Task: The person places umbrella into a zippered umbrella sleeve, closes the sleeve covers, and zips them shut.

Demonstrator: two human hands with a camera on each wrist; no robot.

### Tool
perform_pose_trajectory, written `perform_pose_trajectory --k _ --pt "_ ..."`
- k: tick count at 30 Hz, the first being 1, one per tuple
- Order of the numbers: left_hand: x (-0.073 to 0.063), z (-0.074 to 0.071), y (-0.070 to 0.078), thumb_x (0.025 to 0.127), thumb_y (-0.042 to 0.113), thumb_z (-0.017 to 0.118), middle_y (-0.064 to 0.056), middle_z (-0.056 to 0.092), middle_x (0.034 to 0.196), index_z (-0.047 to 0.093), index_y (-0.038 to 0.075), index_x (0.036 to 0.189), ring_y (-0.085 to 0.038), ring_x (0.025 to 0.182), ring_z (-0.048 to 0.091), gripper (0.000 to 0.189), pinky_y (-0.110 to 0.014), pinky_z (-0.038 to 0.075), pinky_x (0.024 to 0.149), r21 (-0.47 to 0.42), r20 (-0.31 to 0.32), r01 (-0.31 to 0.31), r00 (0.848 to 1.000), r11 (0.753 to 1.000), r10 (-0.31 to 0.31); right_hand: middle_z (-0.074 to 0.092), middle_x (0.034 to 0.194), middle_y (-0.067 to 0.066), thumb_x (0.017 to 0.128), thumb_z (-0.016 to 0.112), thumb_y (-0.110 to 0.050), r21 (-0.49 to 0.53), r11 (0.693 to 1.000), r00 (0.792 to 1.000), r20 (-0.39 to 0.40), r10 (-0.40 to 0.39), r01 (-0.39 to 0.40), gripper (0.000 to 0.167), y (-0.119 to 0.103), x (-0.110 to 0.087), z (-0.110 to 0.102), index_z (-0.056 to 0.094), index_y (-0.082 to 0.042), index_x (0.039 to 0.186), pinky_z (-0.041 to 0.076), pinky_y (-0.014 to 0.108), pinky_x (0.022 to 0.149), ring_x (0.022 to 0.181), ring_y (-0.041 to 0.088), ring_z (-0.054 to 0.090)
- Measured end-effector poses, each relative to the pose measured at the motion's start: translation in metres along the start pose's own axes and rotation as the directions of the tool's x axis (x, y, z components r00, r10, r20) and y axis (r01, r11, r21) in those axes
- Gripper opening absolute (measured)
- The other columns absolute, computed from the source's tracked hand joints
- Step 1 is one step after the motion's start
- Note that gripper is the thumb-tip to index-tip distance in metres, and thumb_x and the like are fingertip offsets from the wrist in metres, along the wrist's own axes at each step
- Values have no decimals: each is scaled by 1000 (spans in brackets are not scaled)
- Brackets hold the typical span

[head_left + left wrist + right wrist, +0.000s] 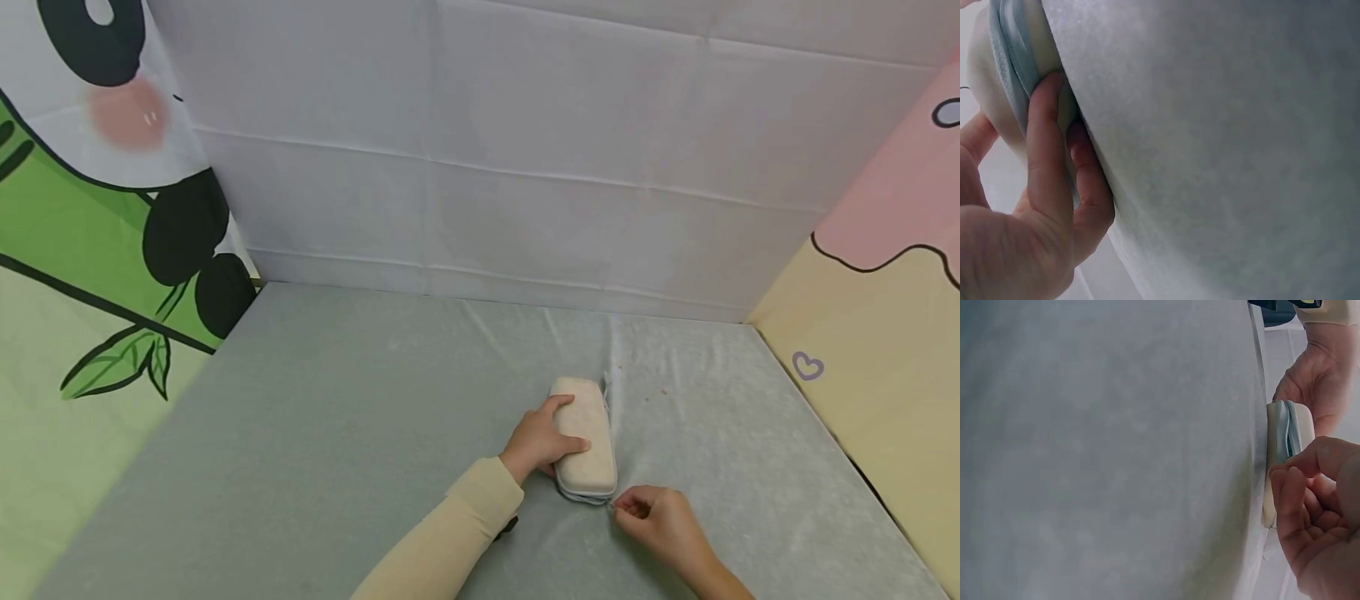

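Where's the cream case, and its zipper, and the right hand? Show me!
Cream case (596,429): head view, on its top cover.
Zipper (1282,432): right wrist view, on its grey-blue band.
Right hand (663,518): head view, on the back of the hand.

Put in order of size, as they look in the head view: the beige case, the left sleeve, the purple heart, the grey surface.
1. Grey surface
2. Left sleeve
3. Beige case
4. Purple heart

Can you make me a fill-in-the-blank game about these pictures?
1. The left hand grips a case whose color is ____.
2. The right hand pinches at the case's fastener, a ____.
3. The purple shape on the yellow wall is a ____.
4. The sleeve is on the person's ____ side.

Missing words: cream; zipper; heart; left.
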State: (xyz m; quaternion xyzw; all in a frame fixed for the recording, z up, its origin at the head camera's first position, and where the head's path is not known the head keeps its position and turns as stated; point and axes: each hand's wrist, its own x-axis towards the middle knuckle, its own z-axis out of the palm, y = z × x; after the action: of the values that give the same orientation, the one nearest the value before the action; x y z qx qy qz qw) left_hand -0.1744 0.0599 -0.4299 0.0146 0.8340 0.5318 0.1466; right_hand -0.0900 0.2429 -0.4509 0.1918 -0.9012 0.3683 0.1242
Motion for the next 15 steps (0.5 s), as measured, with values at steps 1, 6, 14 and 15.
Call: perform_pose_trajectory --k 1,6,14,15 --pt "0 0 0 75 23 80 -24 46 122 47 25 135 -24 61 56 69 -35 49 39 3 0 -2 1000 1000 2 58 58 -13 66 71 9 0 1000 1000 -2 -14 14 22 0 0 1 67 -12 63 42 13 45 52 -4 49" --pt "0 0 -1 75 23 80 -24 47 122 47 24 135 -24 62 56 69 -35 49 39 5 1 -6 1000 1000 6 59 59 -12 67 72 9 7 1000 1000 2 -25 25 21 1 0 2 67 -12 64 41 12 45 52 -4 49" --pt "1 -1 -1 77 23 78 -22 47 123 46 25 136 -22 62 57 68 -33 49 39 6 9 0 1000 1000 0 58 60 -10 73 70 6 89 990 992 75 106 -113 15 0 -1 0 69 -8 69 42 19 43 50 -3 46" --pt "1 -2 -1 77 23 78 -22 47 123 46 25 137 -22 61 56 68 -33 49 39 5 11 1 1000 1000 -1 58 59 -10 75 70 5 102 984 986 94 136 -146 13 0 -1 -1 69 -8 70 42 20 43 50 -2 46"
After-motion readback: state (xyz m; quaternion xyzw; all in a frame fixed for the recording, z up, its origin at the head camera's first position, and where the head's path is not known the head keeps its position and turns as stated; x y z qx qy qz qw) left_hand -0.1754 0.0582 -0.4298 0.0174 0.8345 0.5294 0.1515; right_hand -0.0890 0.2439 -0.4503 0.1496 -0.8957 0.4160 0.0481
